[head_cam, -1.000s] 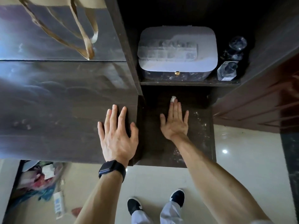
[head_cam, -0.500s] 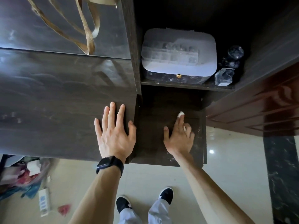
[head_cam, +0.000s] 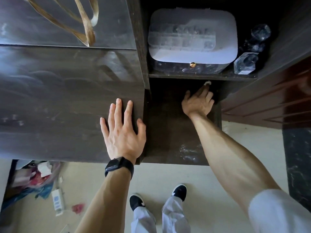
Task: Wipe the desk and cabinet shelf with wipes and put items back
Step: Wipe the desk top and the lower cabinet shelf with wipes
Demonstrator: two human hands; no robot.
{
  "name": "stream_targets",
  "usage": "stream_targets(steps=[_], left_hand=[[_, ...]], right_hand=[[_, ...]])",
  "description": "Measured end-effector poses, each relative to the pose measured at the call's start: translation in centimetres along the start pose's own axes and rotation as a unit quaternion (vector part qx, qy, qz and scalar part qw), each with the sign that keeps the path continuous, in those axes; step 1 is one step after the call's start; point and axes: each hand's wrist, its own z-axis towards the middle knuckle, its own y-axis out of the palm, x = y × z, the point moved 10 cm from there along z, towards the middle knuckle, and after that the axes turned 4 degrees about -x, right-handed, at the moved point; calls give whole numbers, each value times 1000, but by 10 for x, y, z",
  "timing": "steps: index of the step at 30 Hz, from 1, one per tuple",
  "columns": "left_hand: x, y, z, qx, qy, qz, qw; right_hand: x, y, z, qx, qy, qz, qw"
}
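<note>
**Wipe Pressed to the Back of the Lower Shelf**

The left hand (head_cam: 123, 133) is laid flat on the dark desk top (head_cam: 58, 98), near its right edge, with all five fingers straight and spread; nothing is held in it. A single black watch (head_cam: 119, 166) is worn on that wrist.

The right hand (head_cam: 196, 105) is reached into the cabinet, onto the lower shelf (head_cam: 168, 132). Its two foremost fingers are stretched forward and set on one wipe (head_cam: 207, 83), while the outer fingers are bent. Whether any of the wipe is gripped beneath the palm cannot be told.

The wipe is seen only as a small, white, crumpled tip past the fingertips, at the back of the lower shelf, just under the front edge of the upper shelf (head_cam: 202, 76). One patch of whitish smears (head_cam: 188, 152) is seen near the lower shelf's front edge.

On the upper shelf one white lidded case (head_cam: 191, 34) is stood, with two glass bottles (head_cam: 245, 63) made out beside it on the right.
</note>
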Motion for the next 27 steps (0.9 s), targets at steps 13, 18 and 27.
stream_targets(steps=[13, 18, 27], left_hand=[[1, -1, -1, -20, 2, -15, 1000], [3, -1, -1, -15, 7, -14, 1000], [2, -1, -2, -8, 4, -11, 1000]], right_hand=[[84, 30, -115, -19, 20, 123, 992], [108, 43, -126, -18, -11, 137, 990], [100, 8, -56, 38, -55, 6, 998]])
